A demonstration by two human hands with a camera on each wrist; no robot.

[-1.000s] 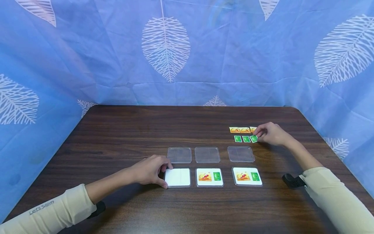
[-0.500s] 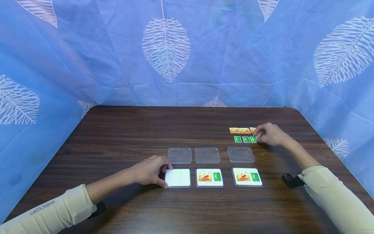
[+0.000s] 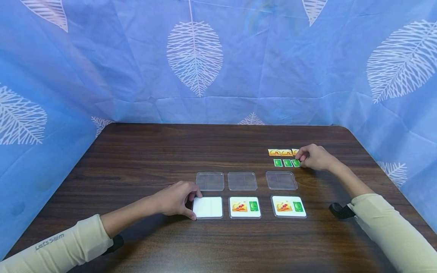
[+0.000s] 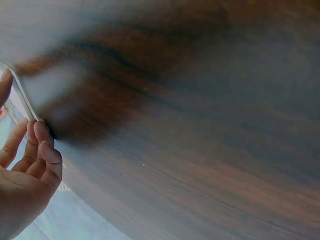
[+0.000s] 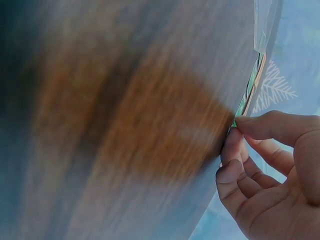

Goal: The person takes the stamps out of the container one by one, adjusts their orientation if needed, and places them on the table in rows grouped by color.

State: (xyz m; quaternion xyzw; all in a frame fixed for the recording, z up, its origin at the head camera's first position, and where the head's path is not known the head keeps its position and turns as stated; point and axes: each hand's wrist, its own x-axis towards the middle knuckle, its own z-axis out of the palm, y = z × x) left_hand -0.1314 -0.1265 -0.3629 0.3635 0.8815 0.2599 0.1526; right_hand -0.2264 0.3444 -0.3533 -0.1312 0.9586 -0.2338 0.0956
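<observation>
My left hand (image 3: pixel 178 199) holds the left side of a shallow clear case with a plain white card (image 3: pixel 208 207) in it, thumb and fingers at its two left corners. In the left wrist view, the fingertips (image 4: pixel 35 125) meet the case's pale edge (image 4: pixel 22 92). At the far right my right hand (image 3: pixel 315 157) pinches the right edge of a small green stamp-like card (image 3: pixel 295 163), the rightmost of a row. In the right wrist view, thumb and forefinger meet at its green edge (image 5: pixel 239 116). Two more green cards (image 3: pixel 282 163) lie left of it.
Orange picture cards (image 3: pixel 280 152) lie in a row behind the green ones. Three clear lids (image 3: pixel 242 181) lie in front of these. Two cases (image 3: pixel 244 214) to the right of the white one hold orange and green pictures. A blue leaf-patterned cloth (image 3: pixel 239 68) surrounds the table.
The green card at my right fingertips has straightened very slightly. My left hand and the cases stay where they were.
</observation>
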